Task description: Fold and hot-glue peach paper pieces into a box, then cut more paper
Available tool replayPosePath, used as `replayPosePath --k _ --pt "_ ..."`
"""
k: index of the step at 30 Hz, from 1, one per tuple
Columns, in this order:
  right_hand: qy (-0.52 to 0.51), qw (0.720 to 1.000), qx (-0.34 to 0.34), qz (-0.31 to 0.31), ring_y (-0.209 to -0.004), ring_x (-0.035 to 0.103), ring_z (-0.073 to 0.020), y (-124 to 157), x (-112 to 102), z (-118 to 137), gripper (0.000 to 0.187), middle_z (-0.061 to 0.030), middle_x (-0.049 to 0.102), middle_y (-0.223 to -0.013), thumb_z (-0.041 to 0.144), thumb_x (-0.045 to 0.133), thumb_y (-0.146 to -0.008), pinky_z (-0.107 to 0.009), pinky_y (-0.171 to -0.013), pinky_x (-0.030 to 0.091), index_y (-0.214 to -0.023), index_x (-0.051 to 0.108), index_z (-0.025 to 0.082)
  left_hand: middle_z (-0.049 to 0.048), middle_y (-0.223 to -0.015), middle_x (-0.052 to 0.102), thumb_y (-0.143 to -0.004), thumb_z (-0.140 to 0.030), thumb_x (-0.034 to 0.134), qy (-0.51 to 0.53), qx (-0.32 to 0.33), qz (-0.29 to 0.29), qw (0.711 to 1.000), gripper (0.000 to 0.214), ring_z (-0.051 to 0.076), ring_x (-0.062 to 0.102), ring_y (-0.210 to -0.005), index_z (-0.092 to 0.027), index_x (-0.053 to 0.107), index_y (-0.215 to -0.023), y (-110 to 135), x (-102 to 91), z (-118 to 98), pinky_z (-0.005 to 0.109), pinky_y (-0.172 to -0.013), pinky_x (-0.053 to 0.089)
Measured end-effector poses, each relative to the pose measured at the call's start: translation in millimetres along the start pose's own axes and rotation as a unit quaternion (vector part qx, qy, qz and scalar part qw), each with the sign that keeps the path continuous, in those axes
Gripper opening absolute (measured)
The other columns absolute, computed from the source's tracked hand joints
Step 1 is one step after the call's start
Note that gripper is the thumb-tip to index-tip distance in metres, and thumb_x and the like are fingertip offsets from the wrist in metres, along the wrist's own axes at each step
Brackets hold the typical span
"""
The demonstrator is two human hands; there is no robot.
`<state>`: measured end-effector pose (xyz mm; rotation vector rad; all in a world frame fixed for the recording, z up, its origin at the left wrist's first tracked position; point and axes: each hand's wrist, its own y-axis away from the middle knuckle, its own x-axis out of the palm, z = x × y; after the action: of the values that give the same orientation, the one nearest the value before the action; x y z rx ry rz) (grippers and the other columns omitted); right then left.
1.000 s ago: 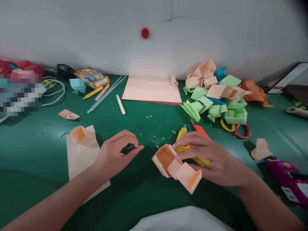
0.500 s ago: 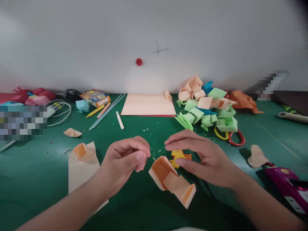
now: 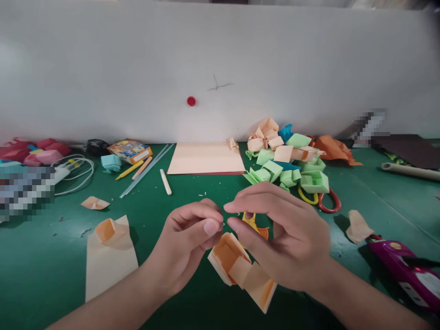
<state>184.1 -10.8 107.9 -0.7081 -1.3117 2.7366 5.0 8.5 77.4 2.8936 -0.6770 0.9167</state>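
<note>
Peach paper, folded into an open box (image 3: 227,257), lies on the green table (image 3: 178,307) just below the left fingertips and partly behind the right thumb as we see it. We judge the box very light and only moderately stiff: its folded walls should bear a gentle pinch, but a firm squeeze would probably crease them. We expect little slipperiness. We recommend a hold on the thick rim nearest the left fingertips; the jointed flap (image 3: 256,285), running out beneath the right palm, looks the weaker part and may bend at its fold.

We find the left hand (image 3: 187,250) with thumb and forefinger pinched together; whether anything small sits between them we cannot tell. Fingers of the right hand (image 3: 292,233) are curved and parted from the thumb, with nothing visible between them.

Regarding room, we note bare surface leftward and nearer than the box. Just beyond the right thumb, a yellow tool (image 3: 250,221) restricts movement. Farther past the right fingers stands a heap of folded paper (image 3: 273,169), with red scissor handles (image 3: 338,200) at its near edge.
</note>
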Motion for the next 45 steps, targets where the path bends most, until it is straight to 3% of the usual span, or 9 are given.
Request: replayPosePath --k 7,22,38,45 --pt "0.035 0.999 -0.001 -0.006 -0.072 0.068 -0.0110 0.2 1.8 6.6 0.009 -0.0028 0.075 -0.081 0.008 0.071 -0.086 -0.023 -0.065 0.056 -0.087 0.072 0.017 -0.0019 -0.073 0.064 -0.072 -0.031 0.092 -0.080 0.065 -0.050 0.993 0.009 0.006 0.061 -0.066 -0.030 0.085 -0.077 -1.1 -2.7 2.7 0.016 -0.063 0.054" --pt "0.015 0.999 0.029 -0.008 -0.062 0.055 -0.0081 3.5 5.7 7.1 0.012 0.0023 0.063 -0.069 0.006 0.067 -0.079 -0.022 -0.057 0.048 -0.078 0.063 0.018 0.0005 -0.076 0.066 -0.076 -0.030 0.090 -0.185 0.119 -0.034 0.975 0.010 0.009 0.063 -0.070 -0.036 0.085 -0.082 5.5 -7.4 4.7 0.018 -0.064 0.056" --pt "0.012 0.998 0.063 0.006 -0.052 0.049 -0.0092 1.4 5.7 11.6 0.017 0.0056 0.055 -0.061 0.009 0.059 -0.075 -0.022 -0.045 0.041 -0.073 0.054 0.025 0.0026 -0.074 0.065 -0.077 -0.030 0.089 -0.186 0.118 -0.010 0.975 0.010 0.012 0.062 -0.067 -0.035 0.086 -0.084 8.4 -6.2 2.8 0.023 -0.059 0.054" --pt "0.005 0.997 0.074 0.006 -0.053 0.048 -0.0077 3.8 7.0 10.6 0.014 0.0058 0.056 -0.062 0.010 0.059 -0.075 -0.020 -0.048 0.041 -0.074 0.056 0.023 0.0023 -0.073 0.064 -0.077 -0.029 0.088 -0.171 0.117 -0.002 0.978 0.010 0.011 0.061 -0.066 -0.035 0.086 -0.084 7.8 -5.4 4.0 0.021 -0.056 0.052"
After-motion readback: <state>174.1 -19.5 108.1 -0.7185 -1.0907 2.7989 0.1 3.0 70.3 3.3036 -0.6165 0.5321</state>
